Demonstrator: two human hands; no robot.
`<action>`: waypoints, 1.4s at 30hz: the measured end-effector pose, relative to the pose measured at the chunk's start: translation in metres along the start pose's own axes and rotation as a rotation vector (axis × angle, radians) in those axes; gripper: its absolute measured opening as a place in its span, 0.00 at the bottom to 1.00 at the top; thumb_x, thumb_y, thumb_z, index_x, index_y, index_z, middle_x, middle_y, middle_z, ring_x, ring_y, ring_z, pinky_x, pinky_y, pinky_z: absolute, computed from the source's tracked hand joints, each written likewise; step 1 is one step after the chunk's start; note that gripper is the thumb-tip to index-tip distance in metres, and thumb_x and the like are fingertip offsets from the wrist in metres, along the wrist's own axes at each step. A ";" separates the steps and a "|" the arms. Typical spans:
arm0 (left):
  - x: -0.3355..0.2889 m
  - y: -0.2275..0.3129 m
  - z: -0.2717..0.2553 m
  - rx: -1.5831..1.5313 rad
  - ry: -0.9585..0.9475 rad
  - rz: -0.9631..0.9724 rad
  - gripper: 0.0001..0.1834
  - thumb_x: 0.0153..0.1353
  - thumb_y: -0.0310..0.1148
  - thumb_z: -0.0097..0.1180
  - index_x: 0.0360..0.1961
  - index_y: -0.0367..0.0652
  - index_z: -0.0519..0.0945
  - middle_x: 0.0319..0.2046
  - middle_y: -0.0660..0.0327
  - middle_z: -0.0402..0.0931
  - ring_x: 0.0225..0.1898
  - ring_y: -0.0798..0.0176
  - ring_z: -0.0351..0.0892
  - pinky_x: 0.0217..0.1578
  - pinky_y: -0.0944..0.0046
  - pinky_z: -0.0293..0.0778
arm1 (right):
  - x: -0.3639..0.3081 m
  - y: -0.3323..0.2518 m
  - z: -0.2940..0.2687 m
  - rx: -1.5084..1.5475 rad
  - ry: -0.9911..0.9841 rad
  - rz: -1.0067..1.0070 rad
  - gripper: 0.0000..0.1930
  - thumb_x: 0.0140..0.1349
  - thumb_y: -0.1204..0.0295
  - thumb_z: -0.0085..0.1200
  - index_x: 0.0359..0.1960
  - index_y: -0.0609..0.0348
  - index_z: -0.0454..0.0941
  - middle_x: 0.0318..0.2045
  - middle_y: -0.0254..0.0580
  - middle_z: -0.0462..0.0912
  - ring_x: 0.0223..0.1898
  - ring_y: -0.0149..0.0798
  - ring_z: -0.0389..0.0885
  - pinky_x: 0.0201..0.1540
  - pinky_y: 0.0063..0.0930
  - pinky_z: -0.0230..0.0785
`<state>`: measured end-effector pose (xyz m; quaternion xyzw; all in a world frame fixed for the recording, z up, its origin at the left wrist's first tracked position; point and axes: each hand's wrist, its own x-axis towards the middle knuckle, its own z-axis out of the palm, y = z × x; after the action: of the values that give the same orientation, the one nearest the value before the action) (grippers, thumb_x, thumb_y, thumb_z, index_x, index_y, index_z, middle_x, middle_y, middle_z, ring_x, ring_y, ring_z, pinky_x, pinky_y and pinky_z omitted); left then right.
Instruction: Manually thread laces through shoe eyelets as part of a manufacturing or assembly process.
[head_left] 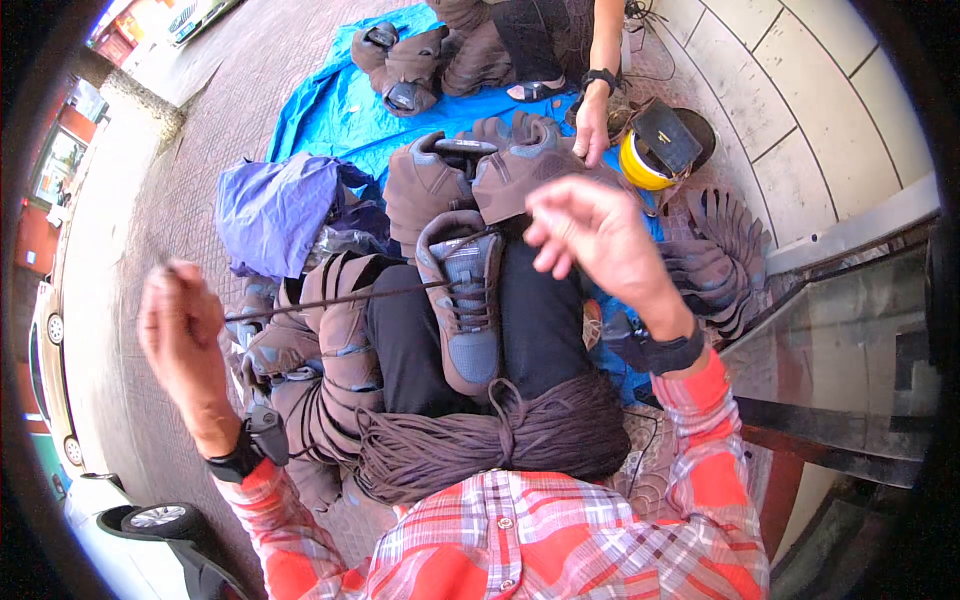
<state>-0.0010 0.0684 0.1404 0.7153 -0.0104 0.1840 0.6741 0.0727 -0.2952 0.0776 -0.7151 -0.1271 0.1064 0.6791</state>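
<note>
On my lap lies a brown and blue-grey shoe upper (470,300), toe toward me, its dark lace threaded through the front. Far out to the left, my left hand (180,345) is closed on one part of the shoelace (340,300), which runs taut from the shoe. Above and right of the shoe, my right hand (600,240) has curled fingers; a second, shorter stretch of lace leads from the shoe to its fingertips, which appear pinched on it. A thick bundle of dark laces (490,440) lies across my lap, tied in the middle.
Stacked shoe uppers (340,350) sit left of my legs; others (430,190) are beyond my knees. A purple cloth (280,210) and blue tarp (320,110) lie ahead. A co-worker's hand (592,125) is near a yellow bucket (645,165). A glass-topped case (840,350) stands right.
</note>
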 end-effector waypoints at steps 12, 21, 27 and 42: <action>-0.030 -0.122 0.131 0.567 -0.502 0.000 0.10 0.55 0.26 0.58 0.39 0.37 0.81 0.27 0.53 0.75 0.29 0.56 0.75 0.32 0.62 0.70 | -0.024 0.098 0.023 -0.192 -0.075 0.260 0.09 0.64 0.73 0.49 0.43 0.63 0.77 0.30 0.39 0.81 0.26 0.27 0.79 0.26 0.20 0.72; -0.041 -0.143 0.145 0.908 -0.422 0.348 0.05 0.54 0.29 0.59 0.33 0.43 0.79 0.28 0.55 0.71 0.30 0.50 0.76 0.31 0.56 0.73 | -0.026 0.103 0.027 -0.267 -0.020 0.112 0.08 0.61 0.74 0.50 0.38 0.65 0.77 0.26 0.43 0.82 0.21 0.32 0.80 0.27 0.26 0.73; -0.039 -0.144 0.148 0.838 -0.300 0.261 0.05 0.53 0.29 0.59 0.32 0.44 0.78 0.28 0.56 0.71 0.29 0.51 0.76 0.30 0.56 0.74 | -0.027 0.109 0.030 -0.272 -0.001 0.097 0.08 0.61 0.74 0.51 0.38 0.64 0.77 0.25 0.43 0.82 0.21 0.34 0.80 0.27 0.27 0.73; -0.032 -0.161 0.150 0.381 -0.439 -0.077 0.04 0.56 0.25 0.56 0.30 0.35 0.75 0.28 0.62 0.68 0.31 0.69 0.68 0.34 0.70 0.65 | -0.006 0.088 0.047 -0.114 0.007 0.235 0.08 0.63 0.74 0.48 0.39 0.63 0.76 0.22 0.46 0.80 0.18 0.33 0.78 0.23 0.26 0.71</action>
<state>0.0484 -0.0693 -0.0270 0.8517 -0.0941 -0.0025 0.5155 0.0548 -0.2565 -0.0126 -0.7628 -0.0458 0.1755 0.6206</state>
